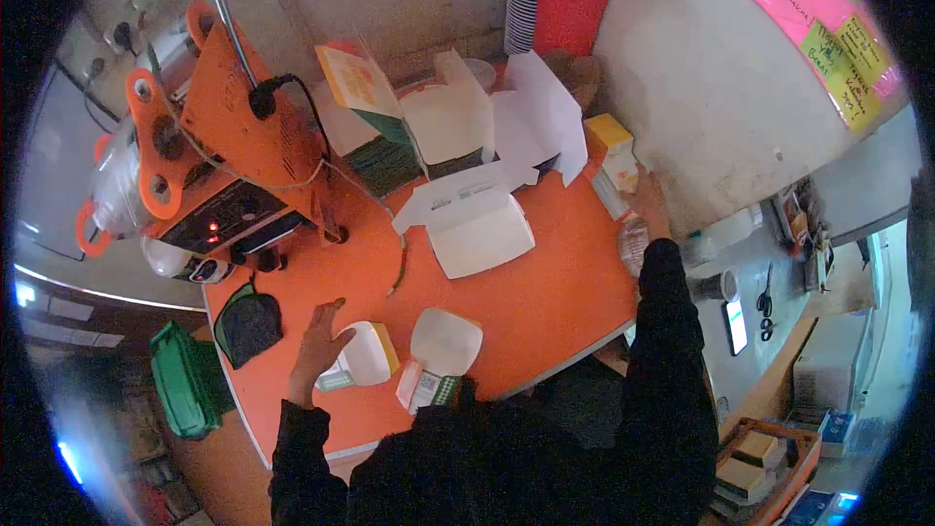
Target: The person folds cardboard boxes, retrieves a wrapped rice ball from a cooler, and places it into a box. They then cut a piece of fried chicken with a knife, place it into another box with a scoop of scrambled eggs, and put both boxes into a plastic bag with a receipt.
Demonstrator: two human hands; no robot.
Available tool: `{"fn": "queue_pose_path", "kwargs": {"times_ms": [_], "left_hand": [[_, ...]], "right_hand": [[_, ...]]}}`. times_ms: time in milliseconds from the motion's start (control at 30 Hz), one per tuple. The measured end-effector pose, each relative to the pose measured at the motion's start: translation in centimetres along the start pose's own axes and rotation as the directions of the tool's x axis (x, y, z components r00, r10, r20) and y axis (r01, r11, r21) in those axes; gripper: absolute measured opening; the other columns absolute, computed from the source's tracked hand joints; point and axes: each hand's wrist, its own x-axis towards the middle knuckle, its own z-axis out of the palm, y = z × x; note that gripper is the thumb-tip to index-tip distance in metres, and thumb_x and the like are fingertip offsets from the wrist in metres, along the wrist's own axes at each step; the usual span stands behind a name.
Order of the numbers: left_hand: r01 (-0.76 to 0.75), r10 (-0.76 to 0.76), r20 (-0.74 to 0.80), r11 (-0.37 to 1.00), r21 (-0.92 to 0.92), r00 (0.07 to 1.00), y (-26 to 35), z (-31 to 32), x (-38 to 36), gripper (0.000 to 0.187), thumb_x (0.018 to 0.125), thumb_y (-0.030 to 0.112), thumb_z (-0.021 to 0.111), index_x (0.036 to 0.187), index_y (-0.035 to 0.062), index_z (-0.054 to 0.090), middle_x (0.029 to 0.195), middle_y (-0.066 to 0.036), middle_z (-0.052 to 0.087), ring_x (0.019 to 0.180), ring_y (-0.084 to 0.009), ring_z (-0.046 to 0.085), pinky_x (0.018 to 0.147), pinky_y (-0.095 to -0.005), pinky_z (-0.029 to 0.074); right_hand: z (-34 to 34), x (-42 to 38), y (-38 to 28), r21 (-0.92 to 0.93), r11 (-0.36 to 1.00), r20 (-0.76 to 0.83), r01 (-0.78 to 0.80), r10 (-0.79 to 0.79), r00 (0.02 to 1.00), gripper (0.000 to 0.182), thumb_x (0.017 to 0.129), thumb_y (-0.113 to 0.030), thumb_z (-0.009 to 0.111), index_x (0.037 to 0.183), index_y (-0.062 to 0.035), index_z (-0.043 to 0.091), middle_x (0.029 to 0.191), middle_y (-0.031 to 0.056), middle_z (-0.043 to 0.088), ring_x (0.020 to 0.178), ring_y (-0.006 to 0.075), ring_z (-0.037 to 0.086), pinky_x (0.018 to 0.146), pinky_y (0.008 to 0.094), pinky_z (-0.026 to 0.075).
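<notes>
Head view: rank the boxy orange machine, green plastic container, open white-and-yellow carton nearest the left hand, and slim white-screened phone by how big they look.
Largest to smallest:
1. Boxy orange machine
2. Green plastic container
3. Open white-and-yellow carton
4. Slim white-screened phone

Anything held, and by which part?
Right hand is at a yellow-white carton; grip can't be told. Left hand, open beside a small box, shows no grip.

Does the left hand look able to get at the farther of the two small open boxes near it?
Probably yes, but not straight across: the nearer box stands between the left hand and the farther box, so the hand would likely go over or around.
</notes>
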Motion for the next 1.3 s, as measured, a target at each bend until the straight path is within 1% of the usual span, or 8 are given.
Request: {"fn": "queue_pose_path", "kwargs": {"times_ms": [100, 200, 400, 600, 700, 900, 1133, 1300], "left_hand": [[-0.056, 0.056, 0.025, 0.998, -0.003, 0.998, 1.5, 1.1, 0.3, 0.054, 0.075, 0.018, 0.062, 0.124, 0.0071, 0.04, 0.12, -0.016, 0.043, 0.112, -0.0323, 0.043, 0.093, -0.0401, 0.037], [-0.029, 0.036, 0.095, 0.997, -0.072, 0.995, 4.3, 0.2, -0.3, 0.055, 0.075, 0.017, 0.063, 0.124, 0.0068, 0.041, 0.118, -0.015, 0.045, 0.108, -0.0306, 0.046, 0.091, -0.0383, 0.038], [0.04, -0.02, 0.137, 0.989, -0.144, 0.99, 3.2, 0.4, -1.8, 0.052, 0.076, 0.02, 0.063, 0.122, 0.0064, 0.043, 0.115, -0.015, 0.046, 0.101, -0.0281, 0.051, 0.085, -0.0369, 0.042], [0.078, -0.057, 0.159, 0.989, -0.129, 0.986, 3.2, -0.3, -2.4, 0.051, 0.076, 0.024, 0.062, 0.121, 0.0077, 0.044, 0.111, -0.016, 0.049, 0.101, -0.029, 0.052, 0.083, -0.0381, 0.043], [0.075, -0.056, 0.184, 0.993, -0.094, 0.981, 3.9, -0.2, -2.1, 0.051, 0.077, 0.025, 0.061, 0.121, 0.0076, 0.043, 0.111, -0.016, 0.05, 0.099, -0.0296, 0.052, 0.084, -0.0386, 0.042], [-0.018, 0.03, 0.21, 0.998, -0.057, 0.977, 5.8, 0.6, -1.2, 0.051, 0.077, 0.024, 0.059, 0.122, 0.0064, 0.042, 0.111, -0.017, 0.049, 0.098, -0.0315, 0.05, 0.087, -0.038, 0.04], [-0.018, 0.026, 0.216, 0.999, -0.043, 0.976, 4.4, 0.6, -3.1, 0.053, 0.078, 0.026, 0.059, 0.123, 0.0048, 0.041, 0.115, -0.018, 0.048, 0.107, -0.0334, 0.046, 0.09, -0.0396, 0.038], [0.032, -0.023, 0.255, 0.999, -0.03, 0.967, 3.7, 1.6, -3.6, 0.053, 0.078, 0.027, 0.059, 0.123, 0.0047, 0.04, 0.116, -0.019, 0.048, 0.108, -0.0343, 0.045, 0.091, -0.0397, 0.037]], "right_hand": [[0.0, -1.1, -2.0, -0.397, 0.917, -0.068, 0.045, -0.078, 0.995, 0.074, 0.063, -0.031, 0.071, 0.124, -0.0104, 0.035, 0.108, 0.0307, 0.047, 0.099, 0.0419, 0.05, 0.079, 0.0447, 0.045], [2.9, 2.7, 2.1, -0.005, 0.99, 0.162, -0.143, 0.142, 0.977, 0.077, 0.063, -0.033, 0.07, 0.125, -0.0109, 0.032, 0.109, 0.0282, 0.048, 0.097, 0.0407, 0.052, 0.077, 0.0436, 0.047], [-1.0, 0.1, -1.6, -0.302, 0.953, 0.18, 0.02, 0.037, 0.983, 0.072, 0.06, -0.033, 0.071, 0.119, -0.0052, 0.041, 0.101, 0.0233, 0.055, 0.099, 0.0341, 0.053, 0.085, 0.0442, 0.042], [4.6, 5.1, 8.7, -0.048, 0.995, 0.219, -0.083, 0.091, 0.971, 0.063, 0.061, -0.029, 0.069, 0.117, -0.0093, 0.047, 0.103, 0.0183, 0.056, 0.101, 0.0329, 0.053, 0.084, 0.0409, 0.043], [-0.9, 3.5, 4.8, 0.02, 0.988, 0.17, -0.155, 0.15, 0.974, 0.066, 0.06, -0.029, 0.07, 0.119, -0.0097, 0.047, 0.106, 0.0171, 0.056, 0.102, 0.0337, 0.051, 0.088, 0.0394, 0.04], [-0.4, 0.8, -0.6, -0.375, 0.925, 0.071, 0.053, -0.028, 0.997, 0.071, 0.057, -0.031, 0.071, 0.121, -0.0136, 0.045, 0.111, 0.016, 0.054, 0.105, 0.034, 0.049, 0.091, 0.0447, 0.037], [1.0, 5.1, 4.6, 0.223, 0.958, 0.433, -0.179, 0.067, 0.899, 0.066, 0.057, -0.03, 0.072, 0.116, -0.012, 0.049, 0.101, 0.0157, 0.057, 0.102, 0.0339, 0.05, 0.089, 0.043, 0.039], [-2.0, 4.6, 1.4, -0.195, 0.98, 0.216, 0.031, 0.012, 0.976, 0.049, 0.066, -0.027, 0.068, 0.109, -0.01, 0.051, 0.104, 0.0141, 0.054, 0.096, 0.0319, 0.054, 0.072, 0.0437, 0.048]]}}
